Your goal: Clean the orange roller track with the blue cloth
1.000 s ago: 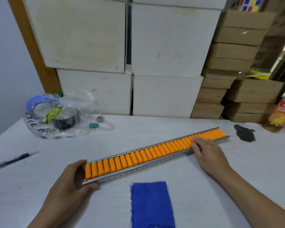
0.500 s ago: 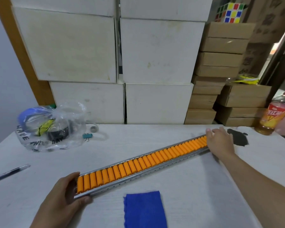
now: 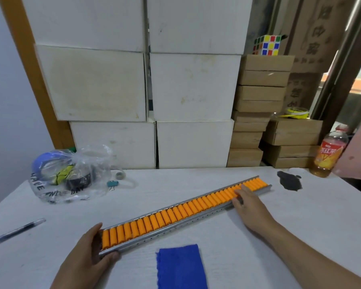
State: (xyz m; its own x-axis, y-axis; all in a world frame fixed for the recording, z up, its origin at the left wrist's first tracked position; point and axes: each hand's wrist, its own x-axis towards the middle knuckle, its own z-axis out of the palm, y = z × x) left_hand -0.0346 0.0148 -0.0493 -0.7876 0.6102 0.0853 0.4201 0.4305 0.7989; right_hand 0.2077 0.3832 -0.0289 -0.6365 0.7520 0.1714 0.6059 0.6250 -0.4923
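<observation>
Cloth [image 3: 180,266] nearest, blue, flat on the bench [image 3: 300,209], touched by neither of the hands, so no wiping begun. Just behind, roller track [image 3: 186,207] lying slantwise from near left to far right. Left hand [image 3: 88,257] clamped around the near end; right hand [image 3: 249,205] spread flat on the rollers and rail close to the far end. Risks: rollers turning under the cloth, so dirt left in place; rail sliding once one hand released for the cloth; far end pushed toward the black smear [image 3: 290,180] and bottle [image 3: 327,155].
</observation>
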